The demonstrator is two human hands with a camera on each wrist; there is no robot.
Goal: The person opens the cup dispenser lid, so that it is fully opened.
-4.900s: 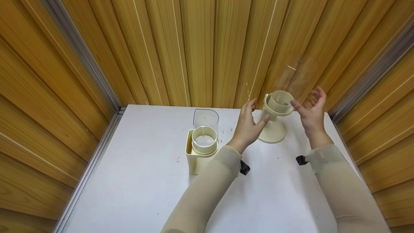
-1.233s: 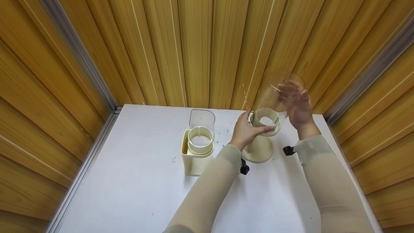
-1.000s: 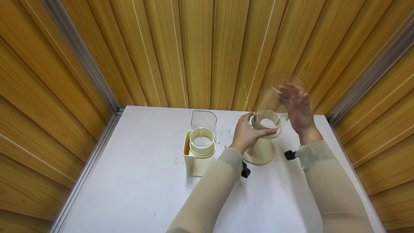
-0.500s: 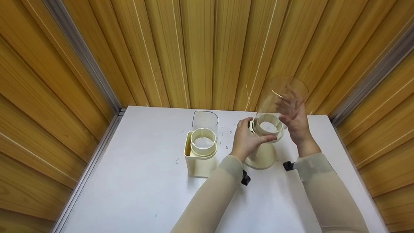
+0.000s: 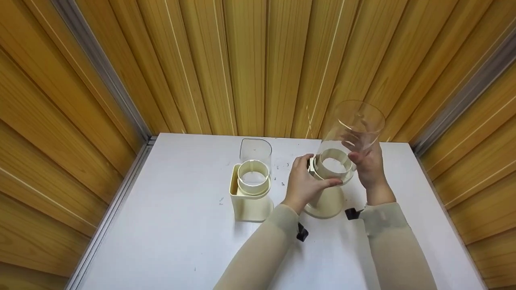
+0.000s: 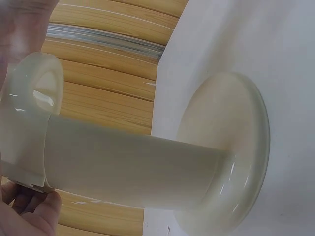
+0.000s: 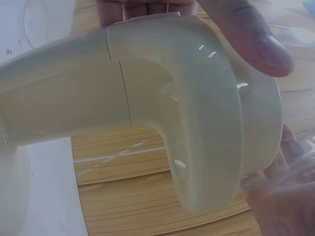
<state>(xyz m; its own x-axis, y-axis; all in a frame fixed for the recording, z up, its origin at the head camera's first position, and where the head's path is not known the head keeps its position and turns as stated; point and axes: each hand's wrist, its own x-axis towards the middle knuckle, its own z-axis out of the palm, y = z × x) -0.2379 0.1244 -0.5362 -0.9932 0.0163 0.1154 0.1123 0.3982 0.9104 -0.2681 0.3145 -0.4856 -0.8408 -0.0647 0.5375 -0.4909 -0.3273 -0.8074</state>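
A cream pedestal stand (image 5: 325, 204) with a round base is on the white table, right of centre. Its upper collar is gripped by my left hand (image 5: 304, 183), the thumb across the front and fingers at the left side. Rising from the collar is a clear cylinder (image 5: 350, 121), leaning to the right. My right hand (image 5: 367, 163) holds the cylinder low on its right side, thumb in front and fingers seen through the wall behind. In the left wrist view the stand's stem (image 6: 133, 164) runs down to its base. The right wrist view shows the collar (image 7: 206, 132) close up.
Left of the stand is a cream holder (image 5: 249, 207) with a ring on top and an open slot at its side. A clear container (image 5: 256, 149) stands behind it. Small dark specks dot the table (image 5: 169, 225). Wood-panelled walls (image 5: 242, 68) enclose the back and sides.
Earlier the stand was farther back and right, with the right hand's fingers spread beside it. Since then it has come nearer, and the right hand has gone round the cylinder's side.
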